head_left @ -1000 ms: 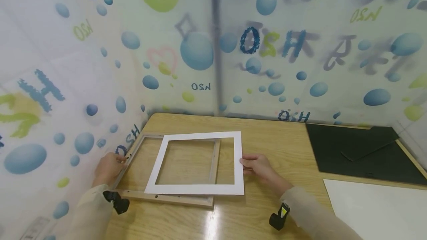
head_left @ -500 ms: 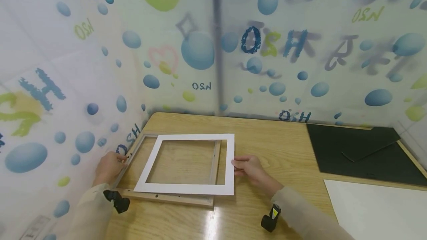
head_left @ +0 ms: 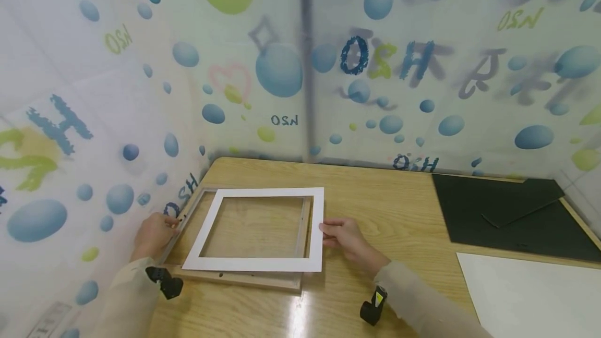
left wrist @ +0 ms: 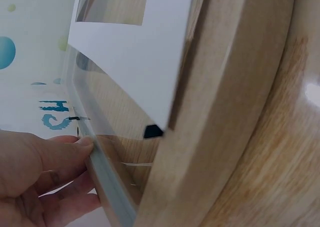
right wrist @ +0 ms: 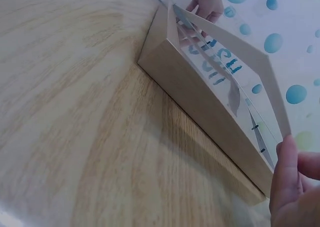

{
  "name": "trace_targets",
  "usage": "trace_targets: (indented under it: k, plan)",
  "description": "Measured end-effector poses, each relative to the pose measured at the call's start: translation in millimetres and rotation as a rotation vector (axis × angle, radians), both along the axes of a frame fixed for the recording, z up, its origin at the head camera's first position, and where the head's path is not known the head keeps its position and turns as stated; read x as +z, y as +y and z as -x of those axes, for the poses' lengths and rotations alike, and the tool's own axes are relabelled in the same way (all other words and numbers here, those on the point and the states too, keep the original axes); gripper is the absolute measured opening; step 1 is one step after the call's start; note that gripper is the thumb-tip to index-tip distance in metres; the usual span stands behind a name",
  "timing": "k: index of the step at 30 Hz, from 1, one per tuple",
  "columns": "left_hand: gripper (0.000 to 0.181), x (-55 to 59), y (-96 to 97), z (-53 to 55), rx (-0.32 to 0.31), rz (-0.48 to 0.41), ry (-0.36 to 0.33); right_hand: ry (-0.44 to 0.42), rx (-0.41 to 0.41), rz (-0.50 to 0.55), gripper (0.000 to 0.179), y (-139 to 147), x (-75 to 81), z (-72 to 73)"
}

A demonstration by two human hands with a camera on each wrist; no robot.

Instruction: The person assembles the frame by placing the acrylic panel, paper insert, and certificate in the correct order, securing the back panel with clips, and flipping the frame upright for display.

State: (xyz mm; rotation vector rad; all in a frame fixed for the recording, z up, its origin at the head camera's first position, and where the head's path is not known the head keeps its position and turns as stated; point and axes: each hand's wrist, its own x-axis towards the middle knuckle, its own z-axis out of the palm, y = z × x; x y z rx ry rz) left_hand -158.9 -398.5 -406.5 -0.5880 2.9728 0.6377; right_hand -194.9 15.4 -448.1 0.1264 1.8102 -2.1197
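Note:
A pale wooden picture frame [head_left: 244,279] lies at the left of the table, with small dark tabs along its inner edge. My left hand [head_left: 155,233] grips its left side; in the left wrist view the thumb lies over the rim and the fingers curl outside. My right hand [head_left: 345,236] pinches the right border of a white picture mat [head_left: 253,264] between thumb and fingers. The mat is held over the frame, overlapping most of it and reaching past its right side. In the right wrist view the mat [right wrist: 280,97] tilts, its held edge raised above the frame [right wrist: 205,102].
A black backing board [head_left: 469,210] with a stand flap lies at the back right of the wooden table [head_left: 385,197]. In front of it is a white sheet [head_left: 530,296]. Patterned curtain walls [head_left: 399,93] close in the back and left sides.
My right hand has carried the white mat leftward over the frame, and slightly less in the last half second. My left hand keeps its grip on the frame, which has not moved.

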Motion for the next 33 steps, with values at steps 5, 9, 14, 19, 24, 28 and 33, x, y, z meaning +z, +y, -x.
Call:
trace_targets:
  k: [5,9,14,19,24,28,33]
  plan:
    - [0.03,0.5,0.1,0.2,-0.006,-0.002,-0.002,-0.016,-0.017,-0.023,0.027,-2,0.6,6.2]
    - [0.03,1.7,-1.1,-0.6,-0.02,-0.007,0.0,-0.022,-0.008,-0.031,0.028,-3,2.1,11.7]
    - [0.03,1.8,-1.3,-1.7,-0.03,-0.022,0.002,-0.041,0.021,-0.012,0.03,-4,4.3,18.7]
    - [0.029,1.0,-2.0,-1.9,-0.033,-0.024,0.006,-0.05,0.062,0.001,0.031,-6,7.1,21.1]
    - [0.029,1.0,-2.8,-2.4,-0.042,-0.022,0.017,-0.047,0.067,0.009,0.031,-14,8.6,19.2]
    - [0.029,1.1,-2.5,-2.9,-0.044,-0.023,0.019,-0.035,0.052,0.014,0.03,-21,9.7,17.3]
    - [0.029,0.7,-1.7,-1.9,-0.043,-0.012,0.022,-0.022,0.037,0.016,0.028,-29,7.4,15.5]
